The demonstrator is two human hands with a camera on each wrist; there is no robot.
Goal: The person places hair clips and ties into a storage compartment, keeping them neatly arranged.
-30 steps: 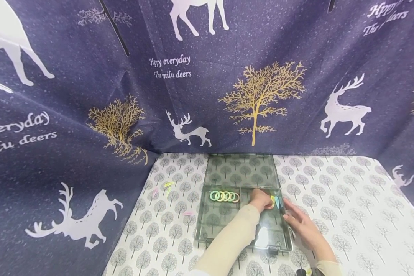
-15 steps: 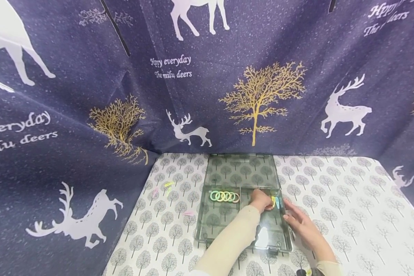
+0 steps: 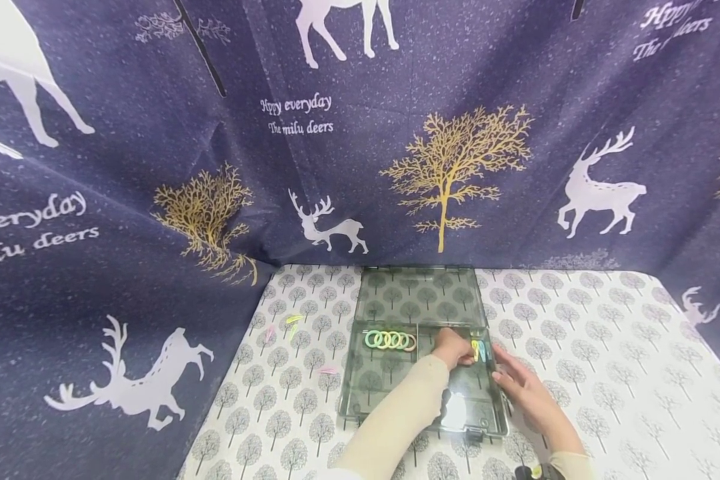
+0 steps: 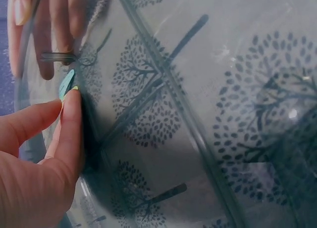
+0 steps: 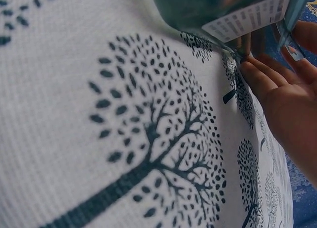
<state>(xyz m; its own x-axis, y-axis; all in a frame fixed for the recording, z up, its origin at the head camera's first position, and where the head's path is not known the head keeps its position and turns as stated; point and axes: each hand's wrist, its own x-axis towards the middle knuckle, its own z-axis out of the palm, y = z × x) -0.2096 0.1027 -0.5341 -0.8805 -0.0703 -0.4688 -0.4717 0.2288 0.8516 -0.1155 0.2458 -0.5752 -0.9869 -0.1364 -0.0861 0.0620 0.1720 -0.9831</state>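
Note:
A translucent dark-green divided box (image 3: 366,400) lies on the cloth with its lid (image 3: 420,297) folded back. My left hand (image 3: 453,348) reaches into the right-hand compartment. Its thumb and finger pinch a yellow hair clip (image 3: 475,350), whose tip barely shows in the left wrist view. Beside it a teal hair clip (image 4: 67,83) stands against the right wall, with another bluish clip near. My right hand (image 3: 525,387) rests along the outside of that wall. Its fairly straight fingers (image 5: 262,74) touch the box side in the right wrist view.
Pastel rings (image 3: 390,341) lie in a row in the left compartment. Loose yellow clips (image 3: 293,321) and pink clips (image 3: 327,371) lie on the tree-print cloth left of the box. A dark object with a yellow part (image 3: 534,473) sits at the lower edge. A blue deer-print curtain (image 3: 360,167) hangs behind.
My left hand shifts very slightly left beside the clips, and more of the yellow clip shows. The right hand and box stay in place.

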